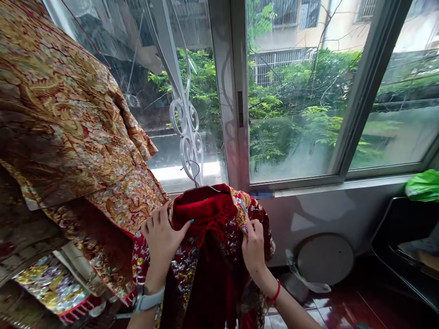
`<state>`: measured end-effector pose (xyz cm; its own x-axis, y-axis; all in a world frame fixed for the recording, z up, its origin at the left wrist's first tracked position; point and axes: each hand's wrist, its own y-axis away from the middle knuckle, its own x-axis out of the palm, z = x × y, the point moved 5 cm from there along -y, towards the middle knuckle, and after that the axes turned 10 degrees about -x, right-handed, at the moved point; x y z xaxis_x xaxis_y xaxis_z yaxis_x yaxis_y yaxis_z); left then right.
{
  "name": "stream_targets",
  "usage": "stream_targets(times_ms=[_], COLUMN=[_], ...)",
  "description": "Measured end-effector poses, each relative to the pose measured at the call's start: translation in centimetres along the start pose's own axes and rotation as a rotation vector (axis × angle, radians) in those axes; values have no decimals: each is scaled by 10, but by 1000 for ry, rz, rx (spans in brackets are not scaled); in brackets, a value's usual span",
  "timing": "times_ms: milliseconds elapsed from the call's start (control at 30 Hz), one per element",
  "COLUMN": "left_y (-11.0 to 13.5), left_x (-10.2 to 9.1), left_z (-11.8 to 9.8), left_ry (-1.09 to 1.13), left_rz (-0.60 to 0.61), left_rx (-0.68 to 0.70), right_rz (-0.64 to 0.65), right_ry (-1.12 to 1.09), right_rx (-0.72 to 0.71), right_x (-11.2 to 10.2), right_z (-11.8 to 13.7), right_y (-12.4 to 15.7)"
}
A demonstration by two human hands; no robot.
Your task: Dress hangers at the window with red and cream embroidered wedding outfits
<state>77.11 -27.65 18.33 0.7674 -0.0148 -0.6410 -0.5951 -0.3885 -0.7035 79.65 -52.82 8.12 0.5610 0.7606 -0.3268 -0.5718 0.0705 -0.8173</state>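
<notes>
A red embroidered garment (195,269), thick with silver and gold sequins, hangs in front of me from a metal hanger hook (196,176). Its top is covered by a red velvet cloth with a fringe (202,212). My left hand (161,240) lies on the velvet, fingers curled over its left side. My right hand (254,249) pinches the sequinned edge at the garment's right shoulder. A pale watch band circles my left wrist, and a red cord circles my right. Most of the hanger is hidden under the velvet.
Gold-and-red brocade robes (68,128) hang close on the left. Behind the garment are a window (302,91) and white metal scrollwork (187,132). To the right are a round grey disc (324,258), a black chair (404,237) and a green plastic bag (423,185), above a glossy red floor.
</notes>
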Motion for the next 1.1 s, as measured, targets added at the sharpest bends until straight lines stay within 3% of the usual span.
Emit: stream_targets(times_ms=[67, 167, 233, 300, 367, 433, 567, 733, 833, 900, 1000, 1100], left_y=[-3, -5, -4, -2, 0, 0, -4, 10, 40, 61, 76, 59], left_x=[-5, -8, -9, -8, -8, -7, -3, 1, 1, 3, 0, -21], left_z=[-2, -6, -9, -12, -13, -12, -5, 4, 21, 34, 46, 57], left_ry=[-82, -154, -161, -147, -118, -81, -41, 59, 46, -5, -10, 219], left_rz=[-44, -47, -32, -15, 0, 2, -30, -77, -193, -201, -62, 200], left_rx=[-9, 14, 28, 21, 1, -15, -17, 60, -65, -183, -242, -262], right_rz=[78, 190, 143, 62, 40, 68, 62, 60, 87, 138, 229, 287], right_ry=[-84, -196, -190, -145, -109, -61, 18, -14, 5, 16, 51, 76], right_rx=[8, 45, 83, 76, 5, -67, -67, -32, -41, -76, -161, -267], right_x=[-8, -42, -66, -73, -57, -26, 19, 25, 23, 23, 23, 20], right_z=[-8, -23, -22, -4, 25, 52, 60, 32, 20, 15, 7, 0], right_y=[-18, -57, -71, -63, -35, 1, 47, 37, 24, 16, 6, -5])
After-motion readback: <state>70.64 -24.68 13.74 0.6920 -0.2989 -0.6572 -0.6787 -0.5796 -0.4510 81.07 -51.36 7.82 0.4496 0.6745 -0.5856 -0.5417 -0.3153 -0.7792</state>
